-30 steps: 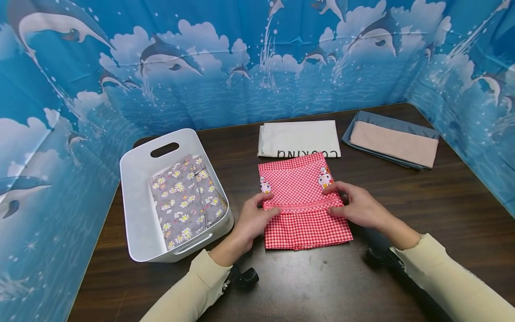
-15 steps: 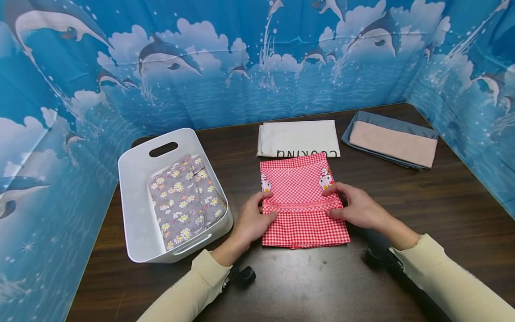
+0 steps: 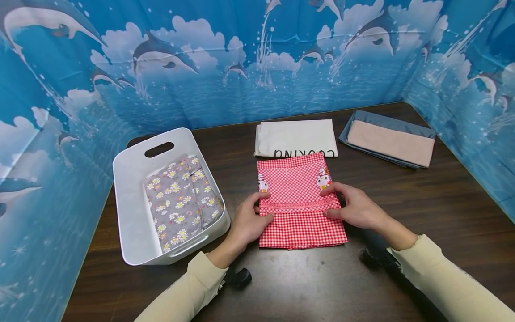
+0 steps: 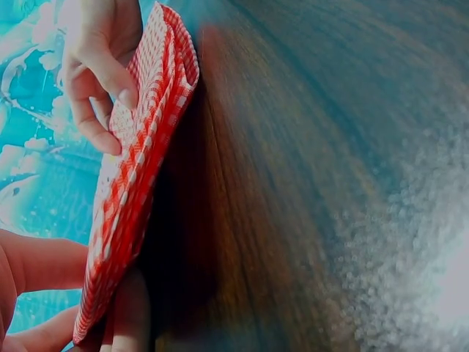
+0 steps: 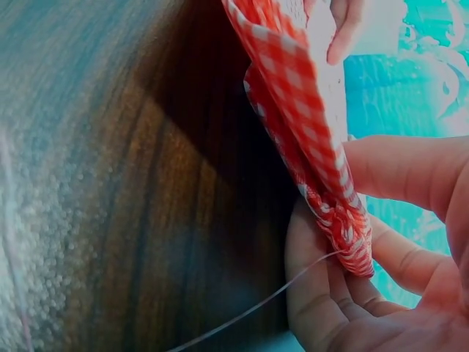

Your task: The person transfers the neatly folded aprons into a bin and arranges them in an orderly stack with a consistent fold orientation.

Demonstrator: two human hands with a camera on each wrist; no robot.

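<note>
A folded red gingham apron [image 3: 301,228] with a printed rabbit figure near each side lies between my hands in the head view. My left hand [image 3: 250,219] grips its left edge, thumb on top and fingers tucked underneath. At the right edge, my right hand [image 3: 356,205] holds it the same way. Both wrist views show the apron [image 4: 139,161] edge-on, its folded layers raised at an angle over the table. Fingers [image 5: 311,271] of the right hand curl below the bunched edge, where a loose thread [image 5: 256,304] hangs.
A white basket [image 3: 130,214] with a folded grey daisy-print cloth [image 3: 173,205] inside stands left. Behind the apron lies a folded white cloth [image 3: 297,134] lettered "COOKING". A folded blue-grey and pink cloth [image 3: 392,141] is at the back right. A dolphin-print curtain [image 3: 249,98] borders the table.
The lower end of the apron has swung slightly left and sits straighter. Both hands keep their grip on its edges. The head view has shifted a little.
</note>
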